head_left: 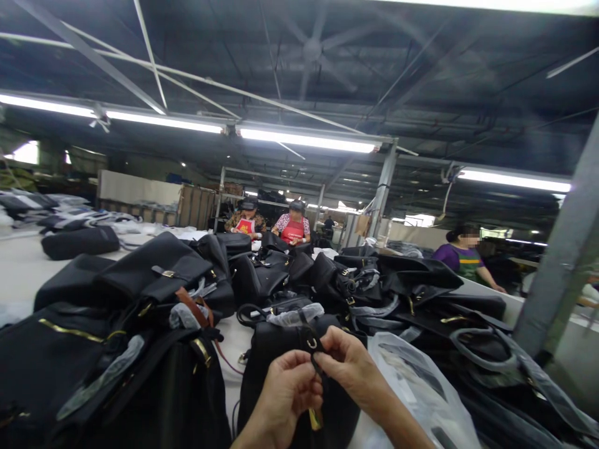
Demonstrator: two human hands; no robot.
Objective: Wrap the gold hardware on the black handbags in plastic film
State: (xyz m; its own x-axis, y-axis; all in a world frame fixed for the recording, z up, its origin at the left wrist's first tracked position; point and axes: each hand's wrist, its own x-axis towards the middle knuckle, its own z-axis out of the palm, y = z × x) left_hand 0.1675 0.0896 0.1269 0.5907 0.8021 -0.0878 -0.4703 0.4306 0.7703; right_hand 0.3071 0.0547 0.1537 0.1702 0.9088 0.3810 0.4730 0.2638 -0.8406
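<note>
In front of me stands a black bag (266,355) with a flap and a small black strap (309,330) carrying a gold buckle (311,343). My left hand (292,383) is closed, its thumb and fingers pinching the strap just below the buckle. Close against it, my right hand (344,358) pinches the same strap at the buckle's right side. A gold metal piece (316,419) shows on the bag beneath my hands. The strap's end is mostly hidden by my fingers. Plastic wrap (299,313) covers the handle on top of the bag.
Black bags (163,268) crowd the table (19,268) on the left and far side. A clear plastic bag (412,380) lies at my right, beside more bags with wrapped handles (486,349). Two people in red aprons (293,231) sit opposite; another person (468,259) is at right, near a metal post (556,249).
</note>
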